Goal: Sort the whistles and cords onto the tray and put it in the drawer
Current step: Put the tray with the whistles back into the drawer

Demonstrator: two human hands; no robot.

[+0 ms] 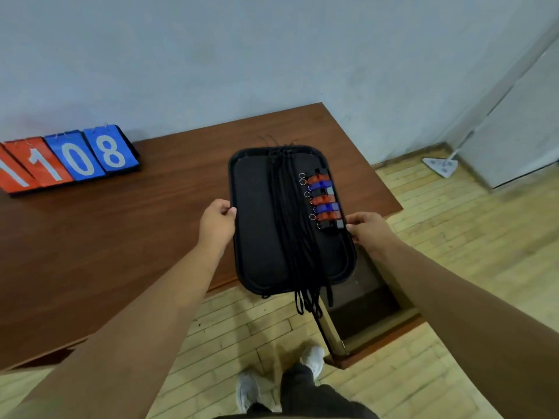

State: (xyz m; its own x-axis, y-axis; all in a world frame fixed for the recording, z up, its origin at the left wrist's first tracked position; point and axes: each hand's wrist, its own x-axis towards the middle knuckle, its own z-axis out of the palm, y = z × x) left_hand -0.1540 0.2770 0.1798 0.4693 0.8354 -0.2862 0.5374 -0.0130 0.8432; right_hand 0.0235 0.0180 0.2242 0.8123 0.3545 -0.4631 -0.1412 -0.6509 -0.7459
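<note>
Two hands hold the tray (257,237) by its long sides. The left hand (216,220) grips the left rim, thumb on top and the other fingers (225,210) curled round the edge. The right hand (367,228) grips the right rim the same way, just beside the nearest whistle.

The tray is black and runs lengthwise away from the person. Its far half is over the front right corner of the desk (121,237), and its near end juts past the desk edge. It seems lifted slightly off the wood, though the view does not settle that.

The cords (290,225), all black, lie in one bundle down the middle of the tray. Their ends spill over the far rim and hang in loops off the near rim.

The whistles (323,201) sit in a tight row along the right side, red, blue and black, with their key rings pointing towards the cords.

The drawer (372,309) stands open below the tray's near right corner.

A scoreboard (69,160) with red and blue cards reading 1, 1, 0, 8 stands at the back left of the desk. A mop (440,165) rests on the wooden floor (453,237) by the right wall. The person's pale shoes (248,388) show at the bottom.
</note>
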